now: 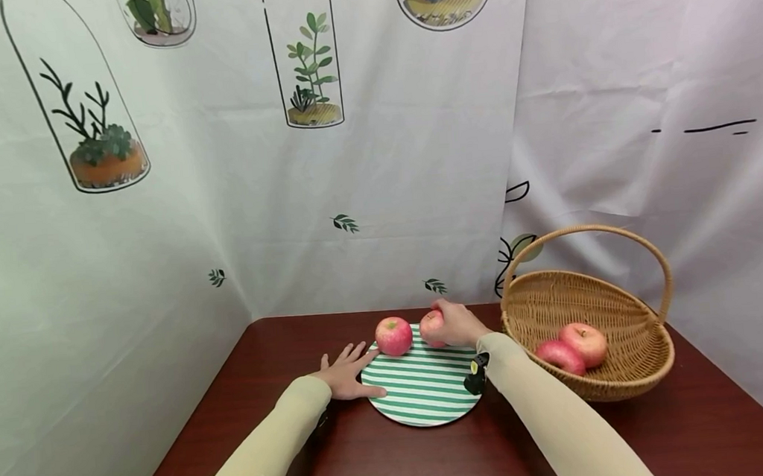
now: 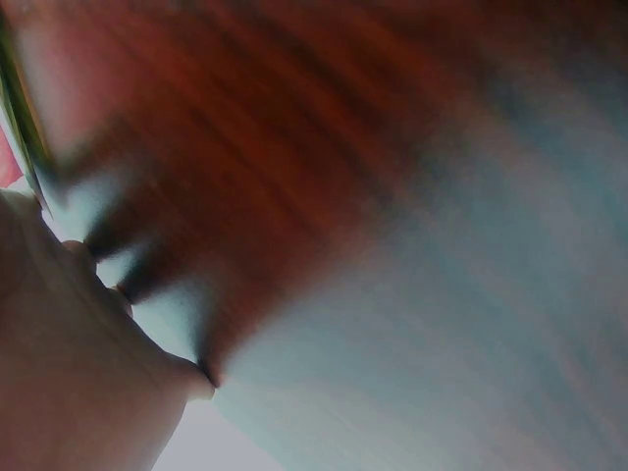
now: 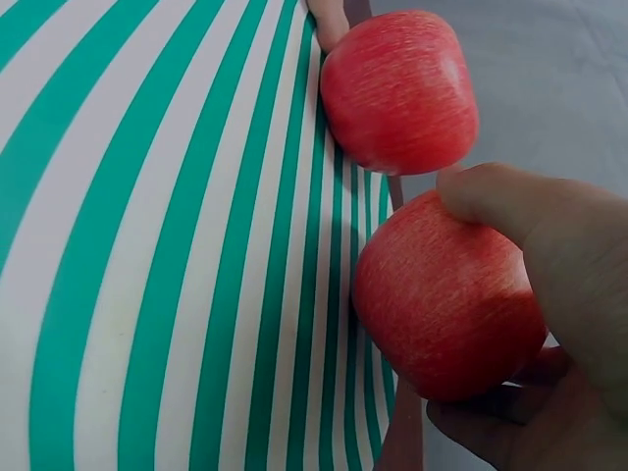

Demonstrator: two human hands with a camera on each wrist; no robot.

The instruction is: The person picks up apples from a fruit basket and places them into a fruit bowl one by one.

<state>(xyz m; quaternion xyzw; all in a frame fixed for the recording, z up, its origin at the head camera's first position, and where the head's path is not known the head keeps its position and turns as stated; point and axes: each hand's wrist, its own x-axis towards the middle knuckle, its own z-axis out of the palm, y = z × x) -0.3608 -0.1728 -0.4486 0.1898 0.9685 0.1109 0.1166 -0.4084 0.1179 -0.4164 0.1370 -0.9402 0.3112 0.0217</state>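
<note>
My right hand [image 1: 459,325] grips a red apple [image 3: 446,299] at the far right part of a round placemat [image 1: 428,399] with green and white stripes. In the right wrist view the thumb lies along one side of that apple and the fingers curl round the other. Beside it, another apple [image 1: 394,336] sits at the mat's far left edge. My left hand [image 1: 345,375] lies with fingers spread at the mat's left edge, thumb and a finger reaching over it. The left wrist view is blurred and shows part of the left hand [image 2: 78,343].
A wicker basket [image 1: 644,378] with a tall arched handle stands on the right of the dark red wooden table [image 1: 386,469]. Two apples [image 1: 585,344] lie inside it. A white cloth [image 1: 383,260] printed with plants hangs behind the table and along its left side.
</note>
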